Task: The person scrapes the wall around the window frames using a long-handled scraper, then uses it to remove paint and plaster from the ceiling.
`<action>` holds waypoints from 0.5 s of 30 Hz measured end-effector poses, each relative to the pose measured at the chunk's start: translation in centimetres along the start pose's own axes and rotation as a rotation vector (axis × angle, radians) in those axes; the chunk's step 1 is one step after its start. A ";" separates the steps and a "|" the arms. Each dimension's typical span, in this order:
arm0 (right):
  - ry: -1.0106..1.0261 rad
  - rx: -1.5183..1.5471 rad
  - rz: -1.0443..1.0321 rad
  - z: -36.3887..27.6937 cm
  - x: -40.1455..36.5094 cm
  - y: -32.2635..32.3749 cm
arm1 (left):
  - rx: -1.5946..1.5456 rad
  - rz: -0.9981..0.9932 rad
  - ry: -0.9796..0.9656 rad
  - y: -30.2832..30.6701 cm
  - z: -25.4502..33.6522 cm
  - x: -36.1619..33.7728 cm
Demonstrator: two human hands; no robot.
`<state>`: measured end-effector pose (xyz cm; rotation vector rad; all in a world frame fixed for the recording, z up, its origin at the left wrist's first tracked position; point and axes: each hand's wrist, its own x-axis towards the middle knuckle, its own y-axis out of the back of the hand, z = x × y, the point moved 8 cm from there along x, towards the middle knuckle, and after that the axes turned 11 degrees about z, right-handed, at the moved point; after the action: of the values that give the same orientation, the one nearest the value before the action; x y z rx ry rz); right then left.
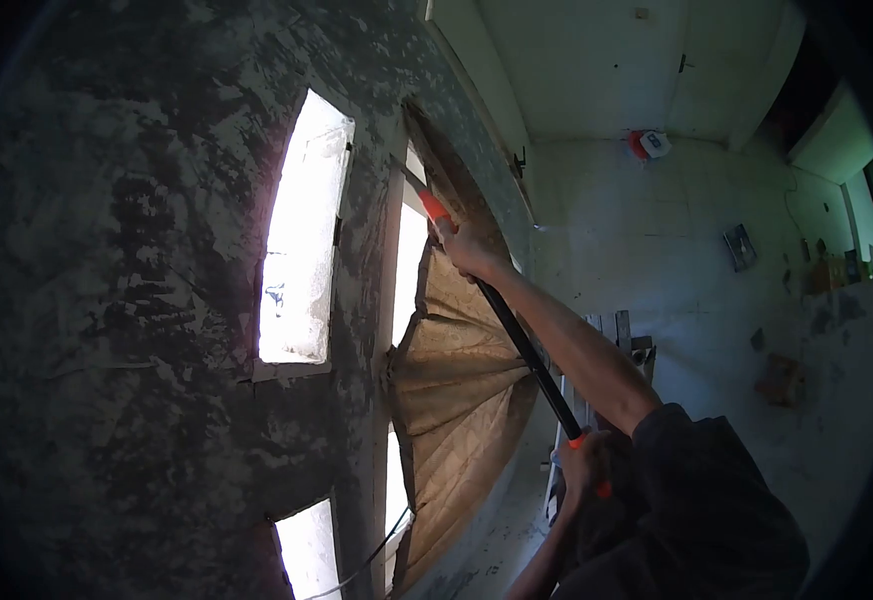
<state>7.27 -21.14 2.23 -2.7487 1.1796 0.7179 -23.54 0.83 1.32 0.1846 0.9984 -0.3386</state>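
Observation:
A long black pole [521,345] with orange parts slants across the view. My right hand [466,252] is closed around its upper part, just below an orange collar [433,206]. A thin tip [408,176] extends from the collar to the edge of the window opening. Lower down, my left hand [581,465] grips the pole's orange end, with some orange showing past the fingers. Behind the pole hangs a creased brown cloth [456,385], partly covering the bright opening.
Patchy grey plaster covers the wall [106,300] on the left, with a bright narrow opening [301,240] in it. A dark cable [371,560] runs across the lower opening. Toward the right are a red and white object [648,145] and a brown box [781,380].

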 end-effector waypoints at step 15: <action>0.039 -0.007 -0.015 0.7 -2.2 -0.4 | -0.066 0.020 0.008 0.1 -4.6 1.3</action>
<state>5.93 -19.21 2.51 -2.7865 1.1649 0.6720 -26.45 2.10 -2.26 0.1365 1.0137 -0.2868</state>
